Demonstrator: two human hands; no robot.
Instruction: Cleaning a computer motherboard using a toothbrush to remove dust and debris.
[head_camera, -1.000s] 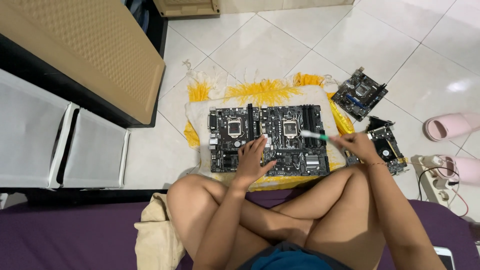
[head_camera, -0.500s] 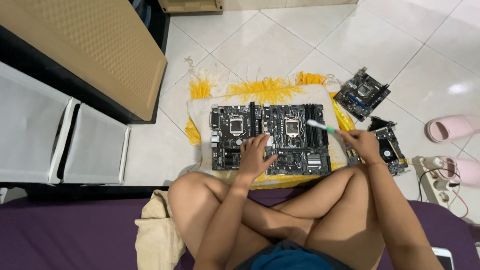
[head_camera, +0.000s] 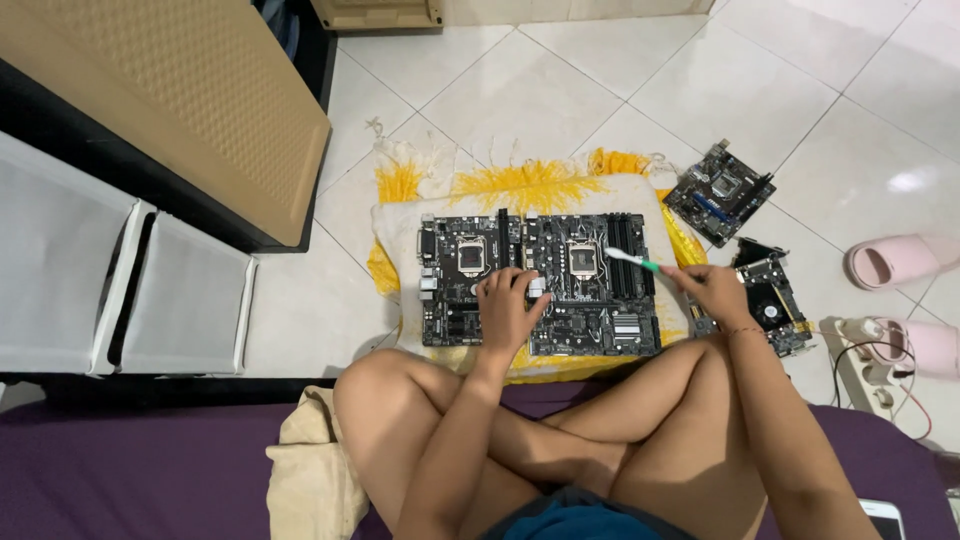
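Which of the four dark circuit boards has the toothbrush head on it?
The right-hand board on the yellow-and-white cloth: the green-handled toothbrush in the right hand touches only it.

this looks like a room in a home. the floor (head_camera: 560, 90) is made of big shiny white tiles. a pair of soft pink slippers (head_camera: 900, 262) sits on it at the right. a person sits cross-legged with bare legs on a purple mat (head_camera: 130, 470). a white and yellow towel (head_camera: 520, 185) with fringe is spread on the floor, like one from a bathroom. a white power strip (head_camera: 868, 365) with wires lies near the slippers.
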